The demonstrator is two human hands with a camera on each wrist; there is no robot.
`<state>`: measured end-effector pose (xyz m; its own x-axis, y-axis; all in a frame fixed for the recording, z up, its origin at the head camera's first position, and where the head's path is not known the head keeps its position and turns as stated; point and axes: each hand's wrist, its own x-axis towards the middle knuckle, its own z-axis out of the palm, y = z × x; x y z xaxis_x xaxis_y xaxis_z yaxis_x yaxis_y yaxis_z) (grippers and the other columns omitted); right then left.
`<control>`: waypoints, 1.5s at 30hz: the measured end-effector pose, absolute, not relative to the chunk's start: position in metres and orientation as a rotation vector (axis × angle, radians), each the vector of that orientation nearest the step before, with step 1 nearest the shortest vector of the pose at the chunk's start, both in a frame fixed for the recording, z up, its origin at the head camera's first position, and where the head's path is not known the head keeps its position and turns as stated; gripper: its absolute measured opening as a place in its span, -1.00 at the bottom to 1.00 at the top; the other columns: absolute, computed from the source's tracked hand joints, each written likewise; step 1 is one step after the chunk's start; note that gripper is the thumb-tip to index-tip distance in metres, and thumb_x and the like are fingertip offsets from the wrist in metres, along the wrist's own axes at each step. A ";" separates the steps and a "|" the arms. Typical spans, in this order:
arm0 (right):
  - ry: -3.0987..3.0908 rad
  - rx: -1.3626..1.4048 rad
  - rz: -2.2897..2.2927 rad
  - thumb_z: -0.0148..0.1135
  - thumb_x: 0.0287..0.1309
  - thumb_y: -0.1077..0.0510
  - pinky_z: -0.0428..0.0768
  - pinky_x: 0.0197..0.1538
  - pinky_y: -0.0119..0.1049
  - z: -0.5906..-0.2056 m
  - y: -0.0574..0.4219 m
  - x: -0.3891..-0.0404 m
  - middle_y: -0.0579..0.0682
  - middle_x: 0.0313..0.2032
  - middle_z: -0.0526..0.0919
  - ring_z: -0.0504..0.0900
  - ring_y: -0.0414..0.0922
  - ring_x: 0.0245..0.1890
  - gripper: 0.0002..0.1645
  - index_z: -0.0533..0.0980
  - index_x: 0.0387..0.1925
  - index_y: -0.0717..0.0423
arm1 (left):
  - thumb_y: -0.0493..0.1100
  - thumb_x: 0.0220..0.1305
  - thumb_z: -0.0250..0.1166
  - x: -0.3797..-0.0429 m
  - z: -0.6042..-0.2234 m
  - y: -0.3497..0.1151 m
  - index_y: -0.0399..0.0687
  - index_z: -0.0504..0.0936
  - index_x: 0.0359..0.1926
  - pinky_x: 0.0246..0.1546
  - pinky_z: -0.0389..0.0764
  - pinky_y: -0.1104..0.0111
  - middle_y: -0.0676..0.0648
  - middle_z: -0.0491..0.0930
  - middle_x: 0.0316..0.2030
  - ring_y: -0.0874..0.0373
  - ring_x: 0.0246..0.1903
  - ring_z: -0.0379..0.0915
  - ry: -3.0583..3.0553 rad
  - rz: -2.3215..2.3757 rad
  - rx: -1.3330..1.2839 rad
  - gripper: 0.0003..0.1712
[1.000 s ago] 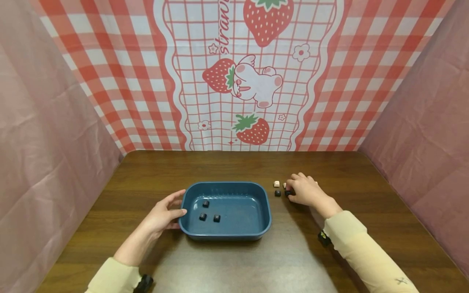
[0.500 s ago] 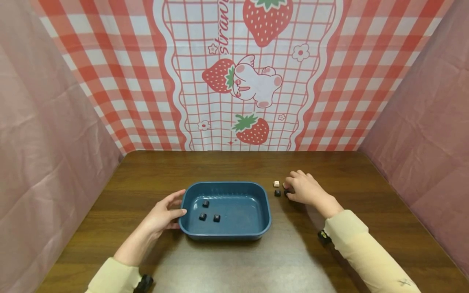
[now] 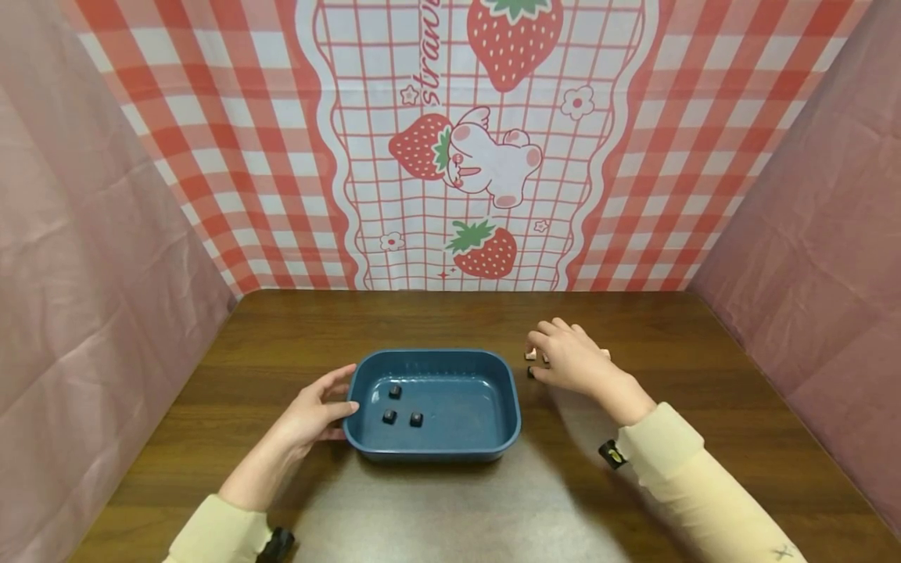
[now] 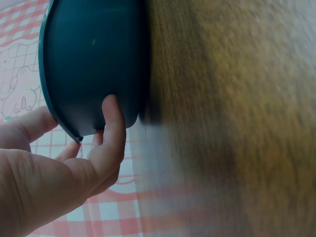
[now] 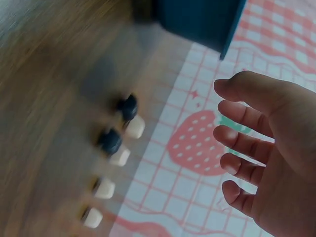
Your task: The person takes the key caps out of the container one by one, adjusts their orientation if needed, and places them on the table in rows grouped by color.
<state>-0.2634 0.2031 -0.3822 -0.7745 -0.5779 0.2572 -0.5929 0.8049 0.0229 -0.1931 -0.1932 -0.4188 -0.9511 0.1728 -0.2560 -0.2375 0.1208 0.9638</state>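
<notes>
My left hand (image 3: 318,407) holds the left end of a blue plastic tub (image 3: 450,453), thumb over the rim and fingers against the outer wall. Three black keycaps (image 3: 417,420) lie toward the left of the tub's floor. To the right of the tub, my right hand (image 3: 568,358) hovers over a small group of keycaps, covering part of it. A white keycap (image 3: 531,355) and a black keycap (image 3: 531,372) show by its fingertips. In the right wrist view the fingers are loosely bent with nothing between them, and two black keycaps (image 5: 109,141) and several white keycaps (image 5: 104,188) stand on the table.
The brown wooden table (image 3: 450,516) carries everything. Behind it hangs a red and white checked strawberry cloth (image 3: 281,156). Pink curtains (image 3: 105,234) close off both sides. A black wrist strap (image 3: 612,453) shows under the right sleeve.
My right hand has moved left, from the right-hand black keycap to the left end of the group. My left hand, the tub and the keycaps inside it have stayed put.
</notes>
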 end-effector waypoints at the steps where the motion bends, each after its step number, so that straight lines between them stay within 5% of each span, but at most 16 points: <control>1: -2.737 0.907 0.087 0.44 -0.21 0.05 0.40 -0.29 -0.11 -0.381 0.200 -0.263 -0.10 -0.36 0.49 0.43 -0.03 -0.26 -0.71 0.52 -0.38 -0.05 | -0.40 0.27 0.13 -0.193 -0.419 -0.193 -0.07 0.13 0.41 -0.24 0.63 0.02 -0.40 0.23 0.24 -0.10 -0.11 0.50 2.098 1.899 -0.065 -0.28; 24: -2.653 1.120 0.150 0.39 -0.03 -0.06 0.40 -0.21 -0.17 -0.370 0.136 -0.252 -0.13 -0.25 0.50 0.42 -0.09 -0.21 -0.69 0.52 -0.25 -0.08 | -0.39 0.25 0.15 -0.195 -0.421 -0.193 -0.03 0.19 0.39 -0.26 0.64 0.05 -0.37 0.28 0.22 -0.11 -0.12 0.51 2.130 1.871 -0.114 -0.29; 45: -2.637 1.416 0.345 0.37 0.02 -0.01 0.38 -0.16 -0.21 -0.398 0.096 -0.261 -0.14 -0.16 0.52 0.39 -0.15 -0.13 -0.64 0.54 -0.12 -0.06 | -0.38 0.26 0.15 -0.195 -0.420 -0.194 -0.04 0.15 0.41 -0.27 0.64 0.05 -0.39 0.26 0.23 -0.10 -0.12 0.50 2.124 1.871 -0.084 -0.28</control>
